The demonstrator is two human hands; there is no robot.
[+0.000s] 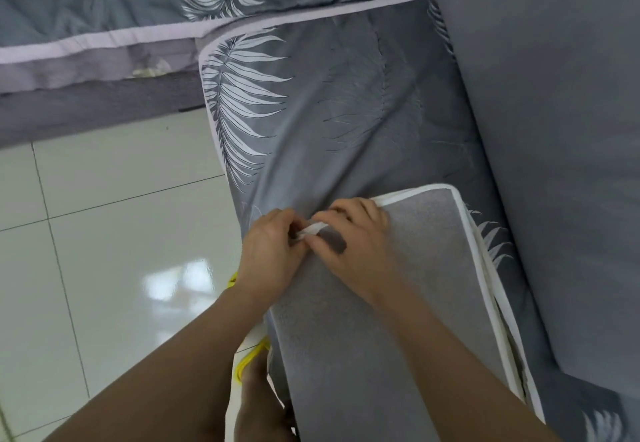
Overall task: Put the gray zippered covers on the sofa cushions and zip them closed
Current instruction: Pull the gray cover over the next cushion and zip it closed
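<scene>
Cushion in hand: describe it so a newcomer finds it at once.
Find the sofa, draped in a leaf-print sheet. On its seat rests the cushion, left hand and right hand pinching its far corner. Unlike the leafy fabric around, it is plain speckled gray with white piping.

Probably a home living room: gray sofa (540, 137), glossy tiled floor (114, 251).

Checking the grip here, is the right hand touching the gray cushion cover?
Touching. The head view shows the right hand lying on the gray cushion cover and pinching its corner.
</scene>
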